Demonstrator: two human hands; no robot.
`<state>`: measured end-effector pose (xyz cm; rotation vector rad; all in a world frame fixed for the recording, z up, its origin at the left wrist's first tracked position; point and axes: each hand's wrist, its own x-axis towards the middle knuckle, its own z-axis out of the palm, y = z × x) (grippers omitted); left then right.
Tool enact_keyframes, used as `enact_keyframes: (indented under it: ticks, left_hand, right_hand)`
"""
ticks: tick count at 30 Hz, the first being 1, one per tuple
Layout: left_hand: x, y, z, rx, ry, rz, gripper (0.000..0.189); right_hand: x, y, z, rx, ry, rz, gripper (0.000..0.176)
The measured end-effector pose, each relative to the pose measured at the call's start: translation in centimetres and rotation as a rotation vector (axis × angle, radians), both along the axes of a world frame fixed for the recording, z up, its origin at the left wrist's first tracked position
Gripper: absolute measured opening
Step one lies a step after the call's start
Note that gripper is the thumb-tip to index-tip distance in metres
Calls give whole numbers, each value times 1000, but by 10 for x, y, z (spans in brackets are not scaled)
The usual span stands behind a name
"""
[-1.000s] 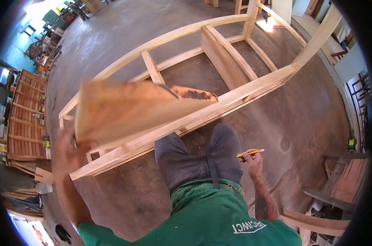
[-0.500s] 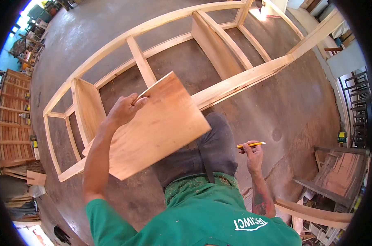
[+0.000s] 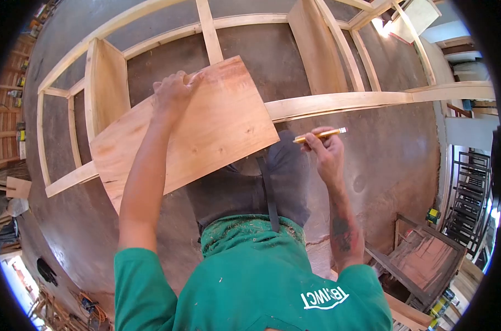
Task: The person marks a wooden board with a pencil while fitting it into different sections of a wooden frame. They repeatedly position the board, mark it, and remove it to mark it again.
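Observation:
My left hand [image 3: 174, 95] grips the far edge of a flat wooden board [image 3: 211, 121], fingers over the edge. The board lies tilted in front of my thighs, across the near rail of a wooden frame [image 3: 338, 106]. To the right of the board, my right hand [image 3: 327, 149] is closed around a yellow pencil [image 3: 320, 135]. The pencil points left toward the board's right corner, apart from it. Beyond the board, the frame has crosspieces and upright panels, one panel [image 3: 108, 88] at the left and another panel [image 3: 318, 52] right of the middle.
The frame rests on a concrete floor [image 3: 383, 160]. At the lower right stands a worn wooden piece with a reddish panel [image 3: 421, 254]. Dark stacked racks [image 3: 468, 193] line the right side. A slatted wooden piece [image 3: 4, 110] is at the far left.
The board has swung to lie more level and farther from my body, with my left hand still on it. My right hand has risen with the pencil, nearer the board. The view has shifted.

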<state>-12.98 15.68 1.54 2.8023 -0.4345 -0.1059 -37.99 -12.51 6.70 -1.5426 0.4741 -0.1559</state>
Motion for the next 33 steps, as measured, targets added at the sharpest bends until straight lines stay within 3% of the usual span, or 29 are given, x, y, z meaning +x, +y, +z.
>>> enact_keyframes:
  ticks: [6,10,22,33]
  left_hand:
    - [-3,-1,-1,-52,-106,35,60]
    - [-2,0,-9,-60,-185,18,58]
    - [-2,-4,9,-27,3,30,57]
    - [0,-1,-9,-74,-159,20,59]
  right_hand:
    - [29,1,-22,-72,146,96,23]
    - [26,2,-40,20,123,95,23]
    - [30,7,-35,-30,121,91,21]
    - [27,1,-36,-19,131,134,20]
